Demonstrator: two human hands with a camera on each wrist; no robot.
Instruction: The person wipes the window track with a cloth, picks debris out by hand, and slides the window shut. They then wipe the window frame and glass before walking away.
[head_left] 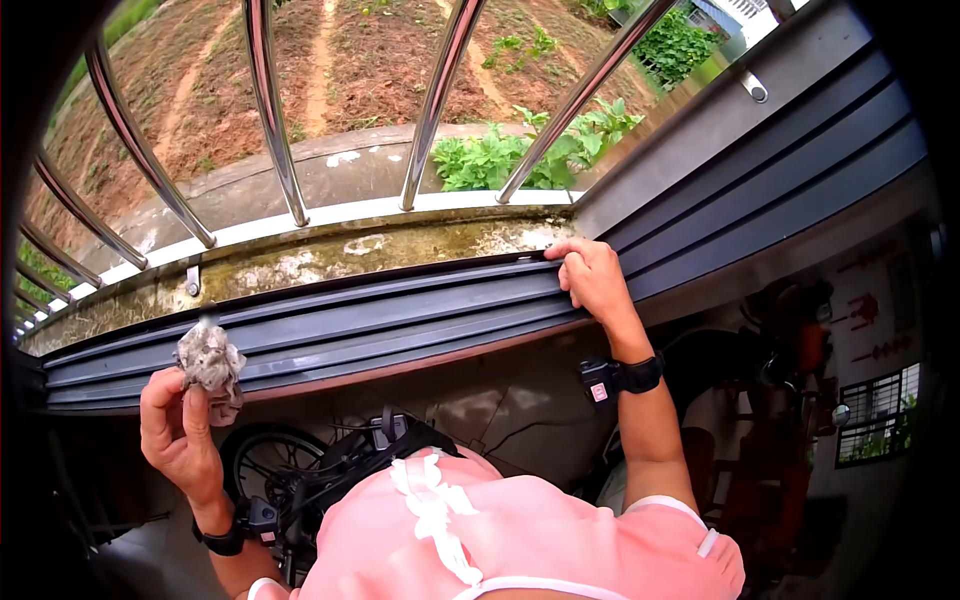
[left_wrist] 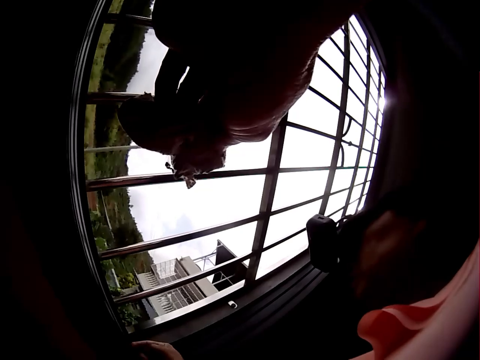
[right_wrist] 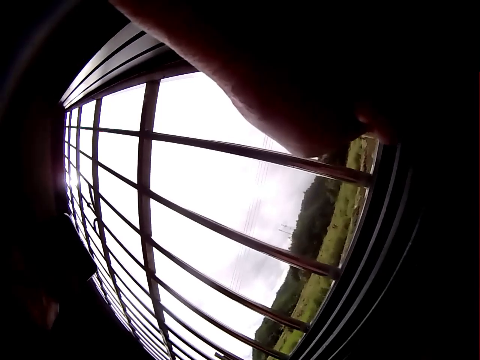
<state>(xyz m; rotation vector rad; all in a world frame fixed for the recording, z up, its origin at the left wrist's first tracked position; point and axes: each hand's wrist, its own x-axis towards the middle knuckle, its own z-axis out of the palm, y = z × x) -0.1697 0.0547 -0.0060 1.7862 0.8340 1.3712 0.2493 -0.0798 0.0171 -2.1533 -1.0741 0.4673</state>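
My left hand pinches a crumpled, grey-stained rag between thumb and fingers, held up over the left part of a dark metal window track. In the left wrist view that hand is a dark shape, with the rag's ragged end showing below it. Toward the track's right end, my right hand reaches with its index finger to the outer edge, the other fingers bent beneath. The right wrist view shows this hand mostly in shadow.
Shiny metal bars stand beyond the track on a mossy concrete sill. At right rises the grooved side frame. Below the track are a wheel and dark handlebar parts, close in front of the pink top.
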